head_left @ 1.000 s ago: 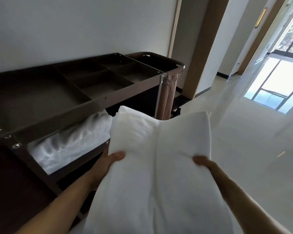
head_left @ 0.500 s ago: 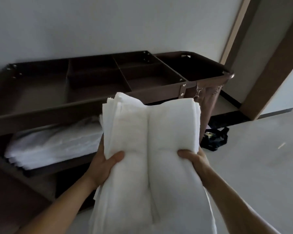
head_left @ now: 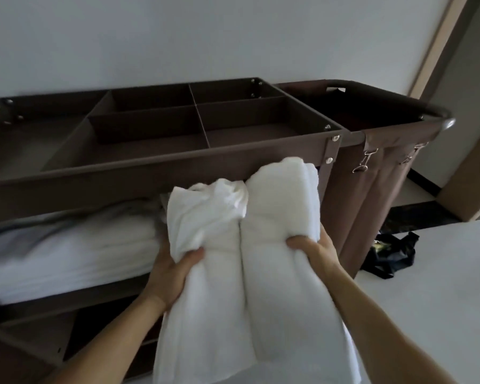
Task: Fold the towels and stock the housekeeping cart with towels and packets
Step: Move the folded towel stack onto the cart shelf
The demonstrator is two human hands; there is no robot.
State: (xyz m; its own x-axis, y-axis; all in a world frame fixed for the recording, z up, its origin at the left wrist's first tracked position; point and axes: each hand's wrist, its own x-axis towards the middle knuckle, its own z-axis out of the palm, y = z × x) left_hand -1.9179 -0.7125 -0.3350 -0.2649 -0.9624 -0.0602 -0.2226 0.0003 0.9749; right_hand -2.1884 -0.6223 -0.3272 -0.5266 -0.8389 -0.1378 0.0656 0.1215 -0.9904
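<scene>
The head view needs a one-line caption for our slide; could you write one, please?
Both hands, left hand and right hand, carry folded white towels toward the brown housekeeping cart.

now much nearer the housekeeping cart (head_left: 161,173), seen square-on rather than from its left end. folded white towel (head_left: 250,234) carried forward, far end now crumpled against the front edge of the top tray, at the shelf opening. left hand (head_left: 169,273) and right hand (head_left: 316,250) pressed closer together than a second ago. window gone from sight.
</scene>
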